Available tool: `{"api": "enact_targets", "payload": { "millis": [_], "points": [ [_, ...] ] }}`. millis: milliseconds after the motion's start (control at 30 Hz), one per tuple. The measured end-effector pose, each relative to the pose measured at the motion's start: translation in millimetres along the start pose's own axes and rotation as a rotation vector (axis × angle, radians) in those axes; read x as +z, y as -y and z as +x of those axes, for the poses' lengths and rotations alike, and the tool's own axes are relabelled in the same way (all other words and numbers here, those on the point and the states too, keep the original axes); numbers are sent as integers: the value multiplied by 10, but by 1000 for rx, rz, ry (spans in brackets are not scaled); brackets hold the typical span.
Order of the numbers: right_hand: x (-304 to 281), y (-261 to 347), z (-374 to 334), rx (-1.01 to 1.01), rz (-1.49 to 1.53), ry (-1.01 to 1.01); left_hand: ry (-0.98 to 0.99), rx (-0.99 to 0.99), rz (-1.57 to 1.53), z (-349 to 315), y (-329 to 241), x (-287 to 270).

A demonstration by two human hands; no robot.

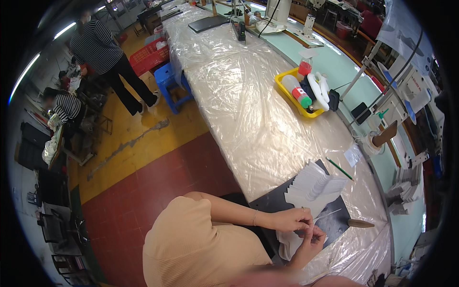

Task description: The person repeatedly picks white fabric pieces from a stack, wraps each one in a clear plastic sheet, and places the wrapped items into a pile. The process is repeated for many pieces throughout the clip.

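Bare left hand (295, 220) and right hand (313, 240) meet, fingers curled close.
I can't tell what, if anything, they grip. Thin white layered pieces (314, 186) fan out just beyond, on a flat black board (271, 202); the hands partly hide another white pile (288, 240).

On the long, plastic-covered table (239, 110) are placed a yellow basket (313, 114), a green pencil (339, 168) and a dark board (272, 199), on which pale pieces (313, 186) are laid.

A peach, finely ribbed top (179, 246) with a short left sleeve (192, 208) is worn, and a thin bracelet (255, 218) is noted just above the left hand (292, 220).
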State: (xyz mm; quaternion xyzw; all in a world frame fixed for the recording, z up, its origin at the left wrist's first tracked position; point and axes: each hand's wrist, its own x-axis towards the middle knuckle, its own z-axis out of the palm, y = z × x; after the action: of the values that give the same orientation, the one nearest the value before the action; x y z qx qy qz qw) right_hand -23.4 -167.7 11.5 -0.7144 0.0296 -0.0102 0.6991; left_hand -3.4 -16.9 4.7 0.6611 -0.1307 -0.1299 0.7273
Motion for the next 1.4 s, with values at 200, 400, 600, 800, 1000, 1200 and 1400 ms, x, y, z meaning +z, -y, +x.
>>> {"api": "enact_targets", "payload": {
  "millis": [200, 400, 600, 800, 1000, 1200, 1400],
  "points": [
    [41, 12, -120, -46, -63, -95, -80, 91, 90, -29, 38, 80],
    [14, -27, -53, -126, -79, -128, 39, -162, -310, 16, 47, 84],
    [44, -14, -26, -148, -121, -46, 39, -199, -553, -3, 36, 19],
    [46, 80, -87, -68, -149, -14, -34, 28, -96, -35, 24, -1],
    [1, 97, -74, -82, -160, 36, -101, 162, 147, -59, 3, 20],
    [-25, 98, -104, -120, -283, 63, -109, 178, 298, -94, -18, 12],
    [-87, 85, -82, -107, -351, 84, -140, 266, 397, -89, -54, 65]
  ]
}}
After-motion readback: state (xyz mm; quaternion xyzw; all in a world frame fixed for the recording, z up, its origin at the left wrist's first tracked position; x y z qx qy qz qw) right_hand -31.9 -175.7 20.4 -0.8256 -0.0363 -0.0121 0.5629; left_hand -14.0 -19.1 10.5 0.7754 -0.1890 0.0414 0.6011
